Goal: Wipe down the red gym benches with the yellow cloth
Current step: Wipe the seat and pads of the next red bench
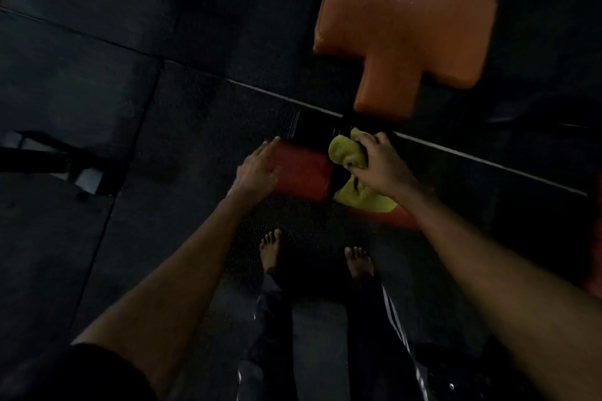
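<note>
Fingers and thumb of the right hand [381, 166] curl round the yellow cloth [342, 153], gripping it in a bunch. Most of the cloth bulges out to the left of the knuckles, and a looser tail [361, 195] hangs from under the palm on the near side. The bunch sits against the dark bench frame [335, 137], in the gap between two red roller pads. The tail lies over the inner end of the right pad [391, 216], whose red shows just below the wrist.

To the left, the left hand [257, 169] rests on the outer end of the left roller pad [303, 172]. Its fingers are straight and spread, holding nothing.

Farther away, beyond the frame, is the T-shaped red seat pad [407, 29]. It looks orange in the light and has a wet sheen near its far edge. Its narrow stem points toward the cloth but stays apart from it.

Nearer, two bare feet [272, 247] stand on dark rubber floor mats [97, 75]. The trousers [394, 312] are dark with white side stripes.
</note>
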`<control>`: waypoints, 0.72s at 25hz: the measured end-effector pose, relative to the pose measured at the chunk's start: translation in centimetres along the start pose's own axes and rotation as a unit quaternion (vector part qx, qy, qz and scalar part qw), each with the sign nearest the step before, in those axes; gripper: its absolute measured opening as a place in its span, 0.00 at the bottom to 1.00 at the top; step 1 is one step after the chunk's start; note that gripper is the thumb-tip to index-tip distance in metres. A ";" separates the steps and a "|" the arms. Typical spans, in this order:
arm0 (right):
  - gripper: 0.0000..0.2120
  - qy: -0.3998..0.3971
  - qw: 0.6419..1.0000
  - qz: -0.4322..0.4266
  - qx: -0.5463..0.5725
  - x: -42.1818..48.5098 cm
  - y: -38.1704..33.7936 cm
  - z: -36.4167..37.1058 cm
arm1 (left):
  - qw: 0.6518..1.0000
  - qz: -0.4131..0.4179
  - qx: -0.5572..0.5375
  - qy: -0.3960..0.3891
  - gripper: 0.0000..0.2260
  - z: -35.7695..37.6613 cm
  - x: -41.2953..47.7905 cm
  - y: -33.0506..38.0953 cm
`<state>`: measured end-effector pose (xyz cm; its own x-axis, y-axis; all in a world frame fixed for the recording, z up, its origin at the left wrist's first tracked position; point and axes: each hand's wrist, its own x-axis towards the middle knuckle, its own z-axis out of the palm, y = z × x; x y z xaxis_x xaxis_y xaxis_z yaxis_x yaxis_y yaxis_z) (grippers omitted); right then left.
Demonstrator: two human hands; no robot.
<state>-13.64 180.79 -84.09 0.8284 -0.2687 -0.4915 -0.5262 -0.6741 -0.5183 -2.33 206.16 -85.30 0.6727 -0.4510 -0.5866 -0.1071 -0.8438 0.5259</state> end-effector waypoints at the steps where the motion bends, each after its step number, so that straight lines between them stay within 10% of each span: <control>1: 0.32 -0.003 1.000 0.006 0.001 1.0 -0.4 1.4 | 1.000 0.000 0.008 -0.010 0.32 0.2 1.3 -1.4; 11: 0.33 -0.051 0.992 0.073 -0.091 7.8 -2.9 13.8 | 0.994 -0.014 -0.038 -0.102 0.34 3.3 7.4 -11.2; 18: 0.26 0.095 0.974 0.140 -0.149 10.3 -5.2 19.4 | 0.980 -0.024 -0.160 -0.116 0.29 3.8 6.6 -15.2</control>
<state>-6.12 194.87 -100.07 0.6958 -0.5739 -0.4319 -0.6808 -0.7186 -0.1420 0.98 214.87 -99.50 0.4820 -0.4985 -0.7206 0.1814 -0.7478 0.6386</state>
